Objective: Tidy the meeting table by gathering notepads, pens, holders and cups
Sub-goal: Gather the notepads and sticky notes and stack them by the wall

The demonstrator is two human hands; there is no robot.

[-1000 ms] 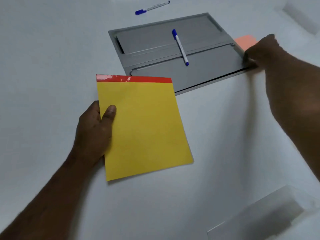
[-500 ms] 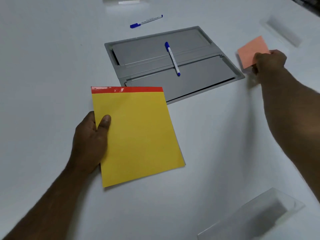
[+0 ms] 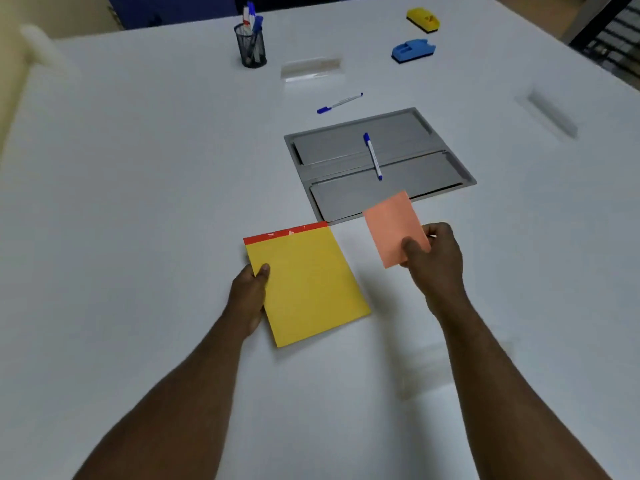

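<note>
While pinched by the thumb (image 3: pixel 412 249) at its lower corner, orange notepad (image 3: pixel 393 225) held up in right hand (image 3: pixel 434 261), just beside yellow notepad (image 3: pixel 308 285) gripped at its left edge by left hand (image 3: pixel 247 296). Probably light and floppy, so better grabbed along an edge. Pens (image 3: pixel 372 155) left on table (image 3: pixel 138 202).

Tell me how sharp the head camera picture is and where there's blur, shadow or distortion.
Head view: the centre is fairly sharp, with the yellow pad, pink pad and both pens readable; the clear holder at right is smeared by motion blur; soft shadows fall under the forearms and pads; wide-angle distortion makes the table edges converge; no strong glare.
</note>
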